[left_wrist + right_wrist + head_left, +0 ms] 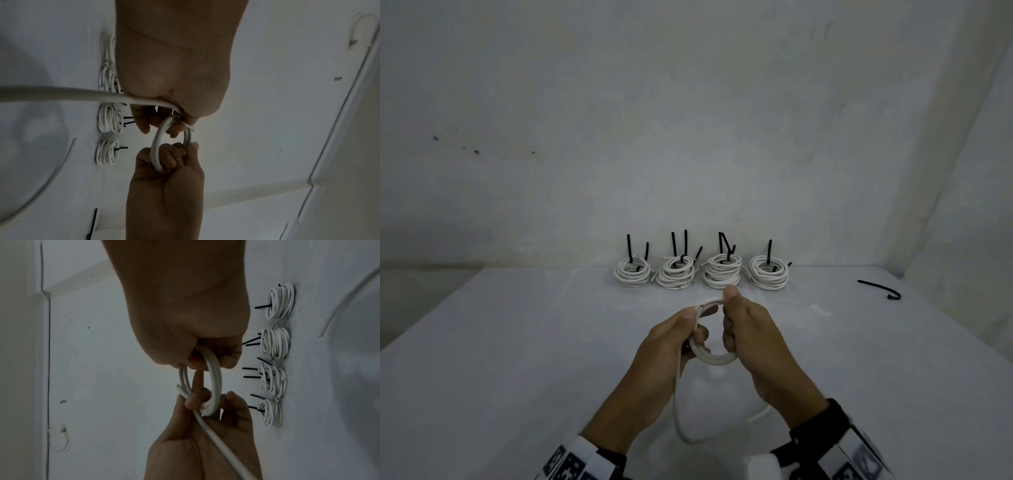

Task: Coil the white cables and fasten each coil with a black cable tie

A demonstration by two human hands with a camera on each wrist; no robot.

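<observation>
A white cable (714,360) is wound into a small ring of a few turns, held above the table between both hands. My left hand (688,325) grips the ring's left side with the cable end sticking out by the thumb. My right hand (732,315) grips the right side, fingers curled through the ring. The loose tail (677,411) hangs down and loops back under my right wrist. In the left wrist view the ring (155,146) spans both fists. In the right wrist view the ring (216,378) shows two or three turns. A loose black cable tie (880,289) lies far right.
Several finished coils (722,272) with black ties sticking up stand in a row at the table's back edge, just beyond my hands. The table (517,342) is covered in white cloth. White walls close in behind and on the right.
</observation>
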